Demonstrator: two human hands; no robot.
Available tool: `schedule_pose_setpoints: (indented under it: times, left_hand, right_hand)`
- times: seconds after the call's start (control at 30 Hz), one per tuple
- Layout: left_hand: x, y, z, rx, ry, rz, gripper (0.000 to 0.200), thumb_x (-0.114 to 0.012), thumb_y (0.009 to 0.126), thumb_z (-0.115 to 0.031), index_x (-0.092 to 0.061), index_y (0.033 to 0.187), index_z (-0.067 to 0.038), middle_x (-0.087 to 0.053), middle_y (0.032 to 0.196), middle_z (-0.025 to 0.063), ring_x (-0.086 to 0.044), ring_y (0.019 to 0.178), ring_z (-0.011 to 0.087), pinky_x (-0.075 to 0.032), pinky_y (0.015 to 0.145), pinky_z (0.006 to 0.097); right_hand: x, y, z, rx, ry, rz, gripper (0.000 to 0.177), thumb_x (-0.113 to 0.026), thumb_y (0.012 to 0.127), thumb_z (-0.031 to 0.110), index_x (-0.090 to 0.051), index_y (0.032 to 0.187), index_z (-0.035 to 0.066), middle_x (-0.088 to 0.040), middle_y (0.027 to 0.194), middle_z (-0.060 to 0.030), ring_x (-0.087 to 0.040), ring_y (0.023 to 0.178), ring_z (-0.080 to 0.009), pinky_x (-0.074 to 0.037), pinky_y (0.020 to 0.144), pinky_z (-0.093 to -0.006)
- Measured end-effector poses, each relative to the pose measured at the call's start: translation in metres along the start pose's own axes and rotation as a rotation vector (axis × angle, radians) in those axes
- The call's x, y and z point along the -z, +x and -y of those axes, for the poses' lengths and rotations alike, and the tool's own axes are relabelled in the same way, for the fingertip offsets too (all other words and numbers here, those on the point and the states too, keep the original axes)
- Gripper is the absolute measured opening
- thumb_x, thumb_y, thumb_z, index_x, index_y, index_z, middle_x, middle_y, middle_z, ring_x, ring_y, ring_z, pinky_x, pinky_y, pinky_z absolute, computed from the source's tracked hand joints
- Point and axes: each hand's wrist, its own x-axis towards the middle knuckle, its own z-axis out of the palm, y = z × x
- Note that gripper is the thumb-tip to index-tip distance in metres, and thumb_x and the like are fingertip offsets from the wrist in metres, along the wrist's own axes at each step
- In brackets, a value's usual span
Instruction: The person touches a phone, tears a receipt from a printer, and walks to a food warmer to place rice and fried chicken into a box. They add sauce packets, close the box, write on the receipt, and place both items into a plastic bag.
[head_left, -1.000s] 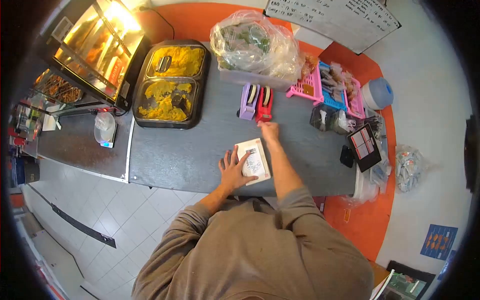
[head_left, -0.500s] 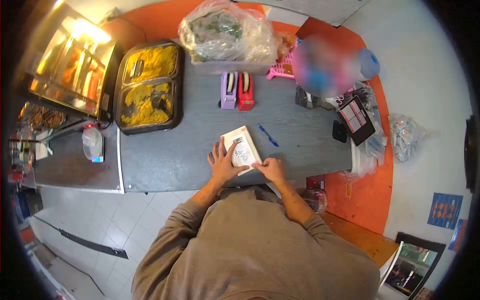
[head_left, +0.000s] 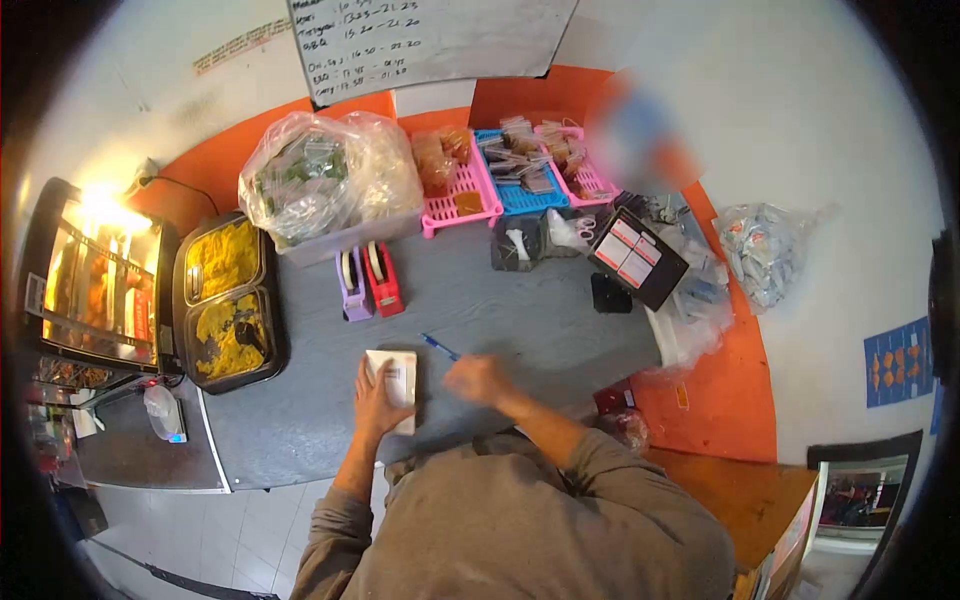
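Note:
A white box (head_left: 397, 380) with a printed label lies on the grey counter (head_left: 520, 320) in front of me. My left hand (head_left: 375, 402) rests flat on the box's left side, fingers spread. My right hand (head_left: 478, 380) hovers just right of the box, blurred, fingers loosely curled with nothing seen in them. A blue pen (head_left: 438, 346) lies on the counter between the box and my right hand, slightly beyond both.
A purple tape dispenser (head_left: 352, 272) and a red one (head_left: 383, 279) stand beyond the box. Further back are a bagged tub (head_left: 325, 190), pink and blue baskets (head_left: 510, 175), a tray of yellow food (head_left: 228, 305), a heated display (head_left: 95, 285) and a card stand (head_left: 637, 258).
My right hand went from the tape dispensers to the box's near corner, then off to its right. The blue pen now lies on the counter. My view has swung upward and right.

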Motion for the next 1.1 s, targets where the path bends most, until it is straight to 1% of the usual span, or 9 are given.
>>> schedule_pose_setpoints:
  times: [0.07,0.13,0.2,0.37,0.5,0.67,0.93,1.03,1.1]
  left_hand:
    - [0.004,0.006,-0.007,-0.012,0.050,0.111,0.113,-0.090,0.042,-0.030,-0.039,0.142,-0.031,-0.019,0.156,0.0172,-0.029,0.138,0.0393,-0.031,0.106,0.0579]
    - [0.014,0.008,-0.025,-0.219,0.285,0.344,0.115,-0.090,0.039,-0.028,-0.038,0.142,-0.037,-0.021,0.157,0.0109,-0.028,0.139,0.0378,-0.026,0.108,0.0614]
    - [0.006,0.005,-0.037,-0.225,0.345,0.359,0.115,-0.089,0.039,-0.027,-0.038,0.141,-0.040,-0.019,0.158,0.0053,-0.026,0.140,0.0373,-0.022,0.109,0.0633]
    - [0.003,-0.005,-0.075,-0.177,0.440,0.221,0.105,-0.090,0.047,-0.031,-0.042,0.140,-0.033,-0.022,0.156,0.0085,-0.021,0.141,0.0400,-0.021,0.109,0.0638]
    - [-0.012,-0.015,-0.089,-0.039,0.256,0.045,0.089,-0.086,0.060,-0.033,-0.044,0.138,-0.025,-0.029,0.151,0.0106,-0.022,0.140,0.0410,-0.021,0.108,0.0625]
    - [-0.026,-0.015,-0.101,0.051,0.111,-0.091,0.077,-0.083,0.067,-0.031,-0.047,0.135,-0.021,-0.034,0.147,0.0111,-0.026,0.138,0.0394,-0.023,0.108,0.0583]
    - [-0.008,0.013,-0.125,-0.028,0.077,-0.180,0.065,-0.079,0.074,-0.025,-0.051,0.131,-0.016,-0.043,0.140,0.0148,-0.033,0.134,0.0373,-0.029,0.105,0.0527]
    - [-0.010,0.027,-0.134,-0.076,-0.297,-0.174,0.058,-0.075,0.080,-0.020,-0.051,0.131,-0.006,-0.055,0.127,0.0166,-0.053,0.116,0.0341,-0.042,0.095,0.0426]
    - [-0.021,0.039,-0.154,0.150,-1.117,0.068,0.054,-0.070,0.087,-0.019,-0.048,0.135,-0.007,-0.057,0.124,0.0146,-0.057,0.111,0.0269,-0.047,0.092,0.0398]
  right_hand:
    - [0.086,0.051,-0.031,-0.127,-0.302,-0.435,0.016,-0.062,0.088,0.020,-0.064,0.082,0.006,-0.064,0.081,-0.0129,-0.061,0.074,-0.0346,-0.048,0.065,-0.0427]
    - [0.166,0.085,-0.091,-0.314,-0.504,-0.624,0.016,-0.058,0.088,0.015,-0.065,0.097,0.003,-0.062,0.093,-0.0164,-0.058,0.091,-0.0353,-0.045,0.078,-0.0458]
    - [0.217,0.104,-0.146,-0.518,-0.767,-0.541,0.024,-0.060,0.087,0.018,-0.065,0.106,0.004,-0.058,0.109,-0.0143,-0.052,0.106,-0.0338,-0.044,0.084,-0.0477]
    - [0.251,0.131,-0.222,-0.898,-0.624,-0.148,0.018,-0.066,0.080,0.027,-0.075,0.091,0.016,-0.070,0.099,-0.0136,-0.060,0.103,-0.0352,-0.046,0.088,-0.0483]
    - [0.271,0.131,-0.233,-0.883,-0.133,-0.231,0.018,-0.069,0.077,0.030,-0.076,0.091,0.021,-0.070,0.098,-0.0091,-0.059,0.104,-0.0349,-0.045,0.088,-0.0503]
    - [0.264,0.124,-0.232,-0.735,-0.498,-0.120,0.016,-0.071,0.076,0.030,-0.077,0.081,0.016,-0.070,0.090,-0.0069,-0.057,0.105,-0.0359,-0.043,0.088,-0.0543]
    - [0.284,0.129,-0.220,-0.728,-0.048,-0.419,0.018,-0.076,0.074,0.016,-0.075,0.088,0.005,-0.072,0.088,-0.0126,-0.068,0.086,-0.0202,-0.051,0.077,-0.0312]
    - [0.272,0.127,-0.180,-0.371,0.267,-0.760,0.016,-0.071,0.083,0.011,-0.074,0.096,0.003,-0.071,0.096,-0.0106,-0.066,0.084,-0.0162,-0.050,0.077,-0.0283]
    - [0.251,0.116,-0.104,-0.535,0.782,-0.419,0.017,-0.071,0.083,0.012,-0.072,0.096,0.001,-0.070,0.090,-0.0075,-0.066,0.082,-0.0150,-0.051,0.076,-0.0271]
